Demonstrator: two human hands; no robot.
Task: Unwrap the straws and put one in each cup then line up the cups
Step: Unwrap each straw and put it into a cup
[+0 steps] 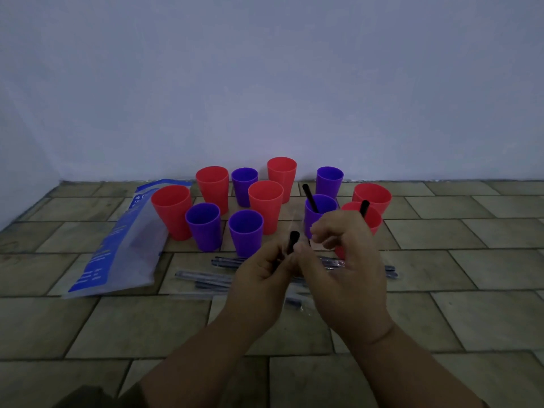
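Note:
Several red and purple cups stand clustered on the tiled floor near the wall. A purple cup (319, 209) holds a black straw (309, 197); a red cup (371, 219) behind my right hand holds another black straw (364, 208). My left hand (262, 275) grips a black straw (293, 242) whose top end sticks up. My right hand (344, 260) pinches the thin clear wrapper (294, 222) at that straw's top. Several wrapped straws (206, 276) lie on the floor under my hands, partly hidden.
A blue and clear plastic bag (117, 248) lies on the floor at the left, beside a red cup (172, 210). The pale wall (265, 83) rises just behind the cups. Bare tiles (471, 290) stretch to the right and toward me.

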